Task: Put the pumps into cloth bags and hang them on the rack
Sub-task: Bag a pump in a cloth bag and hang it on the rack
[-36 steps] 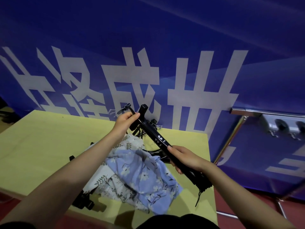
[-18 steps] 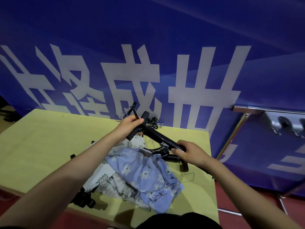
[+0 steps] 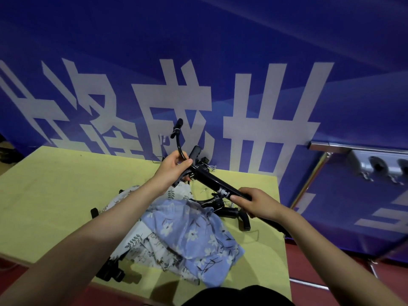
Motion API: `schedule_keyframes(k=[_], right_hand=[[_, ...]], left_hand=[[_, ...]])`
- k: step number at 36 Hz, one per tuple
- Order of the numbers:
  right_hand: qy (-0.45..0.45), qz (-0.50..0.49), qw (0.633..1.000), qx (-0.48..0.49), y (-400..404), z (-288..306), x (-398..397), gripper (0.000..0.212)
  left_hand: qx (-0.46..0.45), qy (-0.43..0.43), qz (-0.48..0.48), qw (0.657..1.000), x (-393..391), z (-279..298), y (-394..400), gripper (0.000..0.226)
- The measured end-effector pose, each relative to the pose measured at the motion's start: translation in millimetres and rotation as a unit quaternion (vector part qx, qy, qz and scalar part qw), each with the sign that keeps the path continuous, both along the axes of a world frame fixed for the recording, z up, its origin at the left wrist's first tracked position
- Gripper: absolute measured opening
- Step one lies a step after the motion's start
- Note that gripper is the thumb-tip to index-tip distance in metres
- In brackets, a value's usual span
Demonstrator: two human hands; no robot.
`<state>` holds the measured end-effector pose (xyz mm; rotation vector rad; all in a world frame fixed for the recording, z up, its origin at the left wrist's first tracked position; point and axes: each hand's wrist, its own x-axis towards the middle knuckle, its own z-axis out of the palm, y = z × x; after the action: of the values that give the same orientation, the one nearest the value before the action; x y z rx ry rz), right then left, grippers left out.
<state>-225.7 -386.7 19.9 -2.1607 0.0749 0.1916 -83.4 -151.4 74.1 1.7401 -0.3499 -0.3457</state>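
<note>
The hose (image 3: 179, 138) has swung up since half a second ago, and now it stands tall above the left hand (image 3: 174, 167), its tip against the blue banner (image 3: 242, 40). The pump (image 3: 212, 181) itself sits a touch flatter than before, and both hands are still on it. Left hand: fingers curled round the head end, thumb over the base of the hose, a firm grip. Right hand (image 3: 257, 202): wrapped round the barrel's lower end, thumb laid along the top, knuckles toward us. The pump is up in the air, slanting from upper left down to lower right, above the far right part of the yellow counter (image 3: 44, 184).

Below the arms lies a heap of cloth bags (image 3: 189, 237), a blue flowered one on top of white leaf-print ones. More pumps (image 3: 227, 212) lie on the counter just beyond the heap, under the held one, and another black pump (image 3: 110, 270) pokes out at the near edge. Off to the right, the metal rack (image 3: 326, 146) with its hooks stands well apart from the hands.
</note>
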Motion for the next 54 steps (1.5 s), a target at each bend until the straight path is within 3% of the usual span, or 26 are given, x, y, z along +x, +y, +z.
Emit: schedule_keyframes(k=[9,15,22,27,32,38,40,44,46,49,52,54], right_hand=[[0.011,0.006,1.0,0.025,-3.8,-3.0,-0.1,0.035],[0.009,-0.001,1.0,0.03,-2.3,-7.2,1.0,0.032],[0.018,0.008,0.999,0.028,-3.0,-10.5,2.0,0.038],[0.083,0.036,0.99,0.108,1.5,-4.5,-4.9,0.044],[0.123,0.037,0.972,0.197,7.4,-7.2,-13.4,0.054],[0.117,-0.021,0.955,0.273,18.9,-10.5,-8.3,0.062],[0.093,-0.058,0.95,0.292,23.2,-8.6,-3.6,0.062],[0.031,-0.14,0.926,0.35,32.6,-2.3,9.7,0.059],[0.02,-0.187,0.903,0.385,38.6,0.7,16.5,0.052],[0.015,-0.231,0.867,0.441,47.4,3.5,25.1,0.042],[0.006,-0.245,0.834,0.494,57.1,3.8,30.6,0.035],[-0.002,-0.249,0.824,0.51,62.8,2.0,32.2,0.034]], left_hand=[[-0.091,0.125,0.011,0.988,-4.5,-0.8,0.9,0.006],[-0.075,0.07,0.024,0.994,-6.3,-9.3,2.2,0.02],[-0.15,0.134,0.039,0.979,-10.0,-10.6,4.1,0.036],[-0.137,0.18,0.043,0.973,-9.7,-7.4,3.7,0.031],[-0.119,0.234,0.023,0.965,-5.1,-3.9,7.2,0.046],[-0.205,0.265,0.092,0.938,-1.7,-6.7,18.4,0.051],[-0.176,0.252,0.105,0.946,-6.6,-13.8,24.5,0.047],[0.001,0.255,0.056,0.965,-37.3,-36.0,29.0,0.035],[0.094,0.305,-0.019,0.948,-59.1,-49.6,31.6,0.037],[0.196,0.359,-0.167,0.897,-84.5,-71.1,33.8,0.066],[0.185,0.425,-0.216,0.86,-97.5,-88.5,30.6,0.081],[0.107,0.44,-0.177,0.874,-104.2,-92.7,23.5,0.071]])
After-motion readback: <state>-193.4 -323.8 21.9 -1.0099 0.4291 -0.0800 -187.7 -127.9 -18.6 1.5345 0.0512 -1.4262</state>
